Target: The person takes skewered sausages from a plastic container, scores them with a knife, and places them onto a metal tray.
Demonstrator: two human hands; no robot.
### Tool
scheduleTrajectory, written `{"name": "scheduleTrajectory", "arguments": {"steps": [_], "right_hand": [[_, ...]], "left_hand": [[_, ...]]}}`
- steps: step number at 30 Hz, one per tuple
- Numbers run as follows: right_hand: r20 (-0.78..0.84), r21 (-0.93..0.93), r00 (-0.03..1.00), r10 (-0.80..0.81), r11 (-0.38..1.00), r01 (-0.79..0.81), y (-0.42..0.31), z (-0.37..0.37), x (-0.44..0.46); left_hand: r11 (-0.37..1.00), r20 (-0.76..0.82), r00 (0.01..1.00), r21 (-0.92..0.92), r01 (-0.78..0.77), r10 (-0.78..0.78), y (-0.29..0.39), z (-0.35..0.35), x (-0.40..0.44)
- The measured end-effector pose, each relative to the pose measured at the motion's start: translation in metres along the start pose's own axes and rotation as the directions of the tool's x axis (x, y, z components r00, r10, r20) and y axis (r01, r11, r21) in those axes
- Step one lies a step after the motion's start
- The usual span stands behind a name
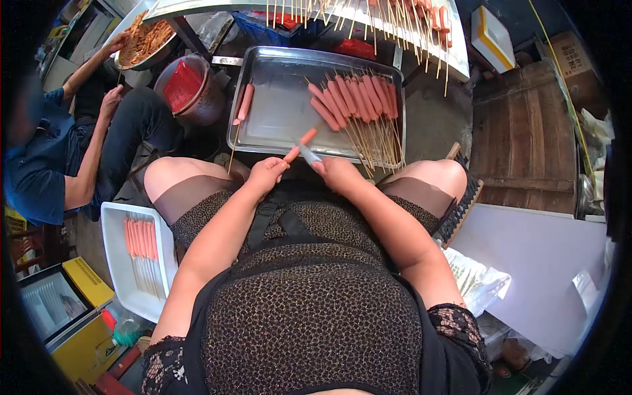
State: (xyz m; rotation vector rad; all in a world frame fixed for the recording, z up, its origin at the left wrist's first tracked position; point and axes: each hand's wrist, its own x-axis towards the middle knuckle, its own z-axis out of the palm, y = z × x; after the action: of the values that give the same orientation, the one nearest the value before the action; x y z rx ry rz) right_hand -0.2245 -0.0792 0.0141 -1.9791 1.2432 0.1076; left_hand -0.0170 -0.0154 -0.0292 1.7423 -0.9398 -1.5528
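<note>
Over my lap, my left hand is closed around the lower end of a pink sausage, which points up and to the right. My right hand grips a knife, its blade lying against or across the sausage; whether it cuts in cannot be told. Just beyond my hands is a metal tray. On its right side lies a fanned pile of skewered sausages, sticks toward me. A single skewered sausage rests at the tray's left edge, its stick over the rim.
More skewers hang over the edge of a raised surface ahead. A bucket stands left of the tray. On the left, a seated person reaches into a bowl of reddish food. A white bin holds skewered sausages. A wooden board is at right.
</note>
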Motion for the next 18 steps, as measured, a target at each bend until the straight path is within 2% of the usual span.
{"name": "scheduleTrajectory", "arguments": {"steps": [4, 7, 8, 9, 11, 12, 13, 15, 16, 18], "right_hand": [[-0.003, -0.081, 0.998, -0.062, 0.995, 0.061, -0.002, 0.0, -0.002], [0.014, 0.127, 0.998, 0.057, 0.99, -0.058, 0.004, -0.011, 0.005], [-0.057, 0.022, 0.997, -0.052, 0.998, 0.053, 0.005, -0.005, 0.003], [-0.06, 0.028, 0.997, -0.047, 0.998, 0.049, 0.011, 0.004, 0.004], [-0.16, -0.093, 0.969, -0.188, 0.98, 0.175, 0.023, 0.018, 0.008], [-0.027, 0.011, 0.996, -0.087, 0.996, 0.087, 0.008, -0.005, 0.0], [-0.037, 0.018, 0.996, -0.082, 0.996, 0.082, 0.004, -0.015, 0.002], [0.12, 0.116, 0.977, 0.176, 0.975, -0.19, 0.005, -0.024, 0.003], [0.12, 0.12, 0.977, 0.179, 0.974, -0.193, 0.007, -0.021, 0.002], [0.021, 0.03, 0.998, 0.065, 0.997, -0.066, 0.012, -0.011, 0.0]], "left_hand": [[0.993, 0.044, 0.994, -0.05, 0.103, -0.101, 0.012, -0.002, -0.008], [0.989, 0.075, 0.989, -0.06, 0.133, -0.128, 0.014, -0.002, -0.01], [0.99, 0.087, 0.988, -0.059, 0.13, -0.125, 0.012, -0.002, -0.011], [0.99, 0.092, 0.988, -0.052, 0.132, -0.127, 0.009, -0.002, -0.011], [0.993, 0.089, 0.99, -0.033, 0.113, -0.11, 0.004, -0.003, -0.007], [0.994, 0.093, 0.99, -0.023, 0.11, -0.108, 0.007, -0.003, -0.008], [0.995, 0.092, 0.992, -0.023, 0.094, -0.092, 0.011, -0.002, -0.01], [0.996, 0.098, 0.992, -0.02, 0.085, -0.082, 0.009, 0.0, -0.009], [0.997, 0.101, 0.992, -0.028, 0.078, -0.075, 0.002, -0.001, -0.005], [0.997, 0.11, 0.992, -0.025, 0.067, -0.064, 0.006, -0.001, -0.006]]}}
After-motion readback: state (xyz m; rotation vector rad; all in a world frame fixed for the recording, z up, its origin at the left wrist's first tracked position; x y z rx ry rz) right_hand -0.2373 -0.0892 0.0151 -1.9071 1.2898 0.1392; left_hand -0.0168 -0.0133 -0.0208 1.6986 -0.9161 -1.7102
